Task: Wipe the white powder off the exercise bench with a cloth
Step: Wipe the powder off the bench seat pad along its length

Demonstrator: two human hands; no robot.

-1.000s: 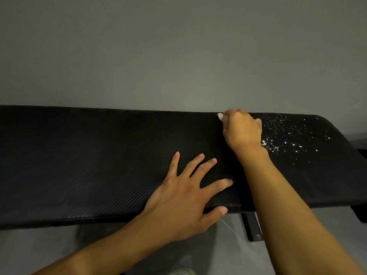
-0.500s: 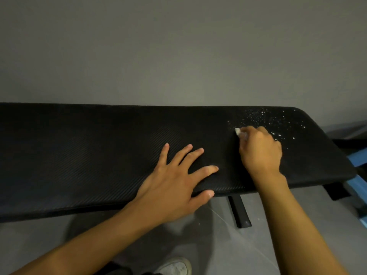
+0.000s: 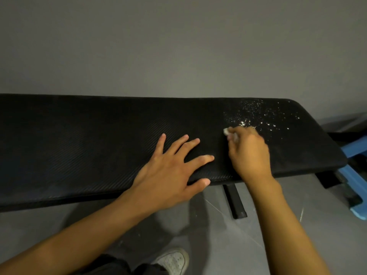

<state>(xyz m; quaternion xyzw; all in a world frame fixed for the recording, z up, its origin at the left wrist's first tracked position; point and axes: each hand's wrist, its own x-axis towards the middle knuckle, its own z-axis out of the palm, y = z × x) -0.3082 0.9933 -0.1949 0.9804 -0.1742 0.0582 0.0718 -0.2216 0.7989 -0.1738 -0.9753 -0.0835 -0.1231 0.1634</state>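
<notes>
White powder speckles the black worktop's far right end; the rest looks clean. Right hand clenches a cloth at its edge; left hand lies flat, fingers spread.

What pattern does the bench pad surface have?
The bench pad is black with fine diagonal ribbing, like a carbon-fibre weave; the head view shows it.
</notes>
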